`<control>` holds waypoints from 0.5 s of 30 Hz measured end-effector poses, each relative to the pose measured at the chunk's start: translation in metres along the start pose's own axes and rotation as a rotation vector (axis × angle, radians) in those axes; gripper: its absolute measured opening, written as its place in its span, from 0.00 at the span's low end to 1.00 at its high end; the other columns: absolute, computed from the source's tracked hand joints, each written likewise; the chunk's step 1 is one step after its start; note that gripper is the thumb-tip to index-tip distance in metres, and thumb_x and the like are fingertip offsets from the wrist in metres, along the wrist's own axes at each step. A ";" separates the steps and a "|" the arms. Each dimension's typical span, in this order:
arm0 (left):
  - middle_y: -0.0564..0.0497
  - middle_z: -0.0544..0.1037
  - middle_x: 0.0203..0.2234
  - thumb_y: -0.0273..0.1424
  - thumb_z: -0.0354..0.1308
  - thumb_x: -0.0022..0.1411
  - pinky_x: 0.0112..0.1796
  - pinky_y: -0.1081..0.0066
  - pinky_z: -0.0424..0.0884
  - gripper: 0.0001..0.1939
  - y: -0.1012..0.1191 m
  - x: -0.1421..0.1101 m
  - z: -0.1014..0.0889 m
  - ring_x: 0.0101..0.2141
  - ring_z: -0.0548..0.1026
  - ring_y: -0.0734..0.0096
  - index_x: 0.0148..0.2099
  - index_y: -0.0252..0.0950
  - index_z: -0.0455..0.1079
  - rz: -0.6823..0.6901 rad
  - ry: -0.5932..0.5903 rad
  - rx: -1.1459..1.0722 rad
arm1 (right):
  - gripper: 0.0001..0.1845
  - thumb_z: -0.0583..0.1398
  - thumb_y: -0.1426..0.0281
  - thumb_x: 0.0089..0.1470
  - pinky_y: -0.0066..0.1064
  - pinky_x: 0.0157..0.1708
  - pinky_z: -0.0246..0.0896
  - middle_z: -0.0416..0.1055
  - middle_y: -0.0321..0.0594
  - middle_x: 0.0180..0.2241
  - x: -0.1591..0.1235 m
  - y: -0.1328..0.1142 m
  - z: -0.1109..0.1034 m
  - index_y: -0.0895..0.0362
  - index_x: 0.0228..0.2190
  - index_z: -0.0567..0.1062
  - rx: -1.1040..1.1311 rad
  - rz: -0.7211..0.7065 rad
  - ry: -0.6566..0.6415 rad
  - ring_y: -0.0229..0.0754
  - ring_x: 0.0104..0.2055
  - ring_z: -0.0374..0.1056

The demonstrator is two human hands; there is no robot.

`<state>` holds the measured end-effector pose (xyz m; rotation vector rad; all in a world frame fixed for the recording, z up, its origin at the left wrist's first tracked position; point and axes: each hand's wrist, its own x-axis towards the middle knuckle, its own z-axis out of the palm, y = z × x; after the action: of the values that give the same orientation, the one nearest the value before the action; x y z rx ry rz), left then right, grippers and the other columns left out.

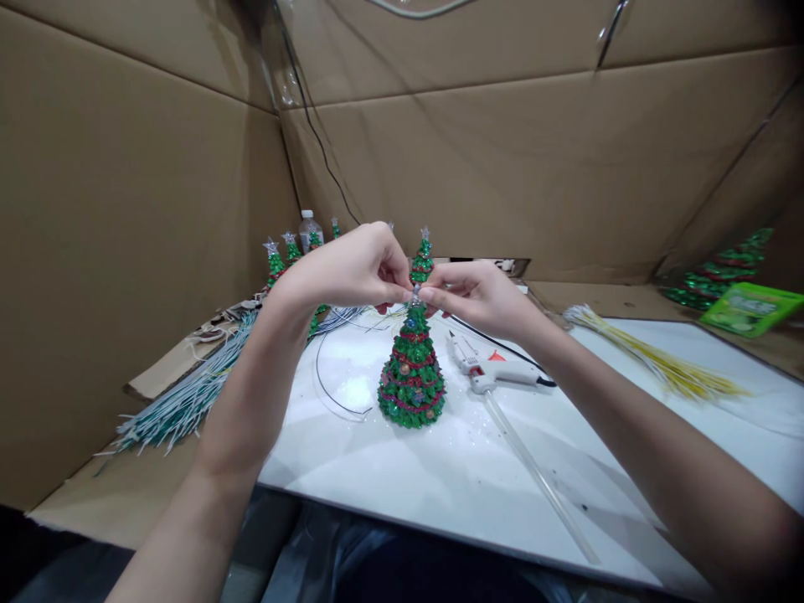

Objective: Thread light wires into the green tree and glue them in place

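A small green Christmas tree figurine [411, 373] with red garlands and coloured baubles stands upright on the white board. At its tip sits a small, clear star topper [415, 293], partly hidden by fingertips. My left hand [370, 266] pinches the topper from the left, thumb and forefinger closed. From the right, my right hand [478, 295] closes its thumb and forefinger on the same topper. Directly behind, another tree figurine [423, 255] with a star shows above my fingers.
A white glue gun [496, 368] with a long glue stick [540, 473] lies right of the tree. Teal-and-white wires [188, 394] lie left, yellow wires [659, 356] right. More trees [275, 261] and a bottle [307, 228] stand at back left. Cardboard walls [502, 159] enclose the board [352, 465].
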<state>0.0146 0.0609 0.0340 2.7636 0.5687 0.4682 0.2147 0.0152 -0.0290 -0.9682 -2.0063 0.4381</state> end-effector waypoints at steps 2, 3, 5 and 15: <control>0.50 0.75 0.15 0.28 0.60 0.53 0.19 0.77 0.57 0.08 0.000 -0.001 0.000 0.18 0.67 0.80 0.27 0.28 0.77 0.000 0.005 0.010 | 0.18 0.62 0.55 0.54 0.29 0.28 0.61 0.72 0.36 0.25 0.000 0.000 0.000 0.58 0.25 0.73 0.008 0.007 -0.002 0.35 0.28 0.67; 0.50 0.74 0.15 0.28 0.60 0.53 0.19 0.77 0.57 0.08 0.000 -0.001 0.000 0.18 0.67 0.80 0.27 0.28 0.77 -0.003 0.011 0.009 | 0.18 0.62 0.56 0.54 0.29 0.28 0.61 0.72 0.36 0.25 0.000 0.000 0.000 0.58 0.25 0.74 0.008 0.011 -0.001 0.35 0.28 0.67; 0.50 0.74 0.15 0.29 0.60 0.54 0.19 0.77 0.57 0.09 0.000 -0.003 0.000 0.18 0.67 0.80 0.28 0.28 0.78 -0.015 0.021 -0.006 | 0.17 0.62 0.56 0.54 0.29 0.28 0.61 0.72 0.36 0.24 0.000 0.000 0.000 0.58 0.26 0.74 0.005 0.021 0.003 0.35 0.28 0.68; 0.51 0.76 0.20 0.33 0.59 0.59 0.19 0.80 0.61 0.11 -0.002 -0.007 -0.003 0.20 0.69 0.79 0.36 0.32 0.79 -0.039 -0.036 -0.012 | 0.19 0.59 0.58 0.59 0.27 0.27 0.54 0.68 0.34 0.23 -0.004 -0.006 -0.007 0.58 0.25 0.76 -0.151 -0.057 0.043 0.31 0.26 0.61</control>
<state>0.0070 0.0602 0.0344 2.7388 0.6076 0.4108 0.2189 0.0080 -0.0241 -1.0007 -2.0449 0.2359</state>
